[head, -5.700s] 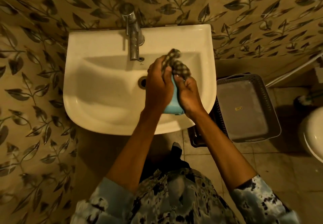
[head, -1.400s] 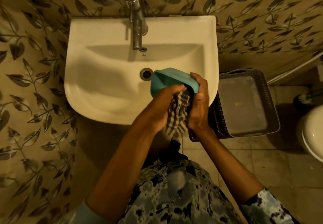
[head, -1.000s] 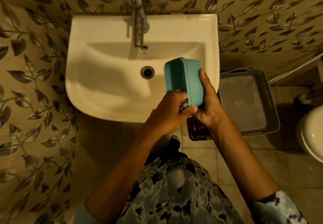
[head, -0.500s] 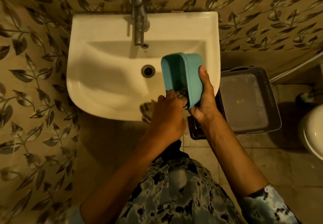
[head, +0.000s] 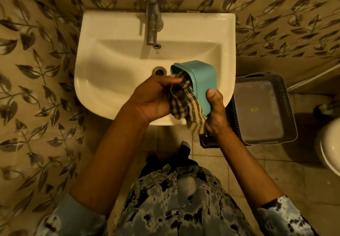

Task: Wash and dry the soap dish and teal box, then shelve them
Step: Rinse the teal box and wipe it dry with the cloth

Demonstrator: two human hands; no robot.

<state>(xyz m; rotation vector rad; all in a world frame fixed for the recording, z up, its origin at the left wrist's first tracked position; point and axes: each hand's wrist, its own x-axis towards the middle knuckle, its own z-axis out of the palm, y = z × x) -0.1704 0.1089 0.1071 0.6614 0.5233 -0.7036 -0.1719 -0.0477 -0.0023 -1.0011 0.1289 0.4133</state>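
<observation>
Tiled bathroom floor [head: 257, 171] underfoot, leaf-print walls all round. Closest to me, both hands are up over the front right of the sink [head: 95, 95].

Left hand [head: 152, 99]: fingers curled, pinching a checked cloth [head: 184, 103] & pushing its top end into the teal box [head: 202, 81]. Rest of the cloth hangs down btwn my hands.

Right hand [head: 216, 110]: thumb pressed flat on the box's outer wall at the near end. Other fingers go under it, out of sight, so can't say exactly how they lie.

Box is held clear of the sink, tipped on its side, mouth facing left toward the drain [head: 159, 70], above the basin's right part.

Handling, my guess: thin plastic, light, stiff enough to take a wipe inside, prob slick if any water's left on it. Best hold is at one short end, thumb outside & fingers opposite, leaving the mouth free for the cloth.

Count: 1 teal box, 1 cloth. On the floor right of the sink, 1 grey basket [head: 288, 110] sits on what looks like a 2nd, darker basket [head: 232, 117]. Then 1 drain, 1 tap [head: 152, 18] at the back. No soap dish in view.
</observation>
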